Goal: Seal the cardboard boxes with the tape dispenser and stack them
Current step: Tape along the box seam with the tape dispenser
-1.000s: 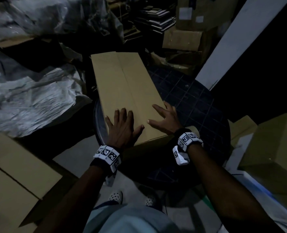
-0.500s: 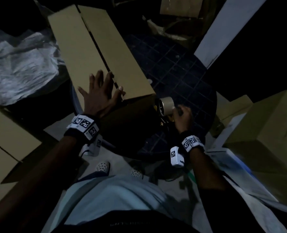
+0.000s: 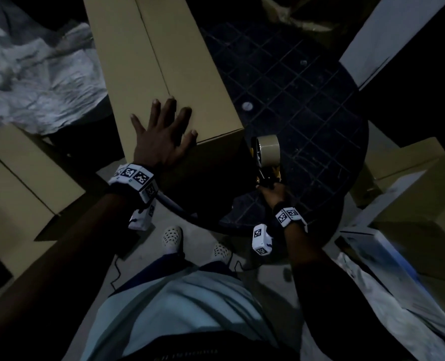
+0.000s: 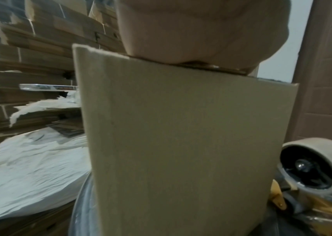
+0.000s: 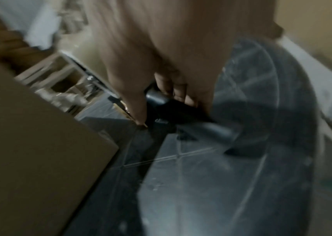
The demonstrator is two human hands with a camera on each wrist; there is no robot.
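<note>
Since a moment ago the right hand (image 3: 273,192) has left the box top and now curls round the black handle of the tape dispenser (image 3: 267,155), beside the box's near right corner, on the round dark table (image 3: 307,142). Just left and farther, the left hand (image 3: 161,135) lies flat with fingers spread on the near end of the long cardboard box (image 3: 161,61), its centre seam running away across the table. Crumpled white sheeting (image 3: 39,82) lies far left.
</note>
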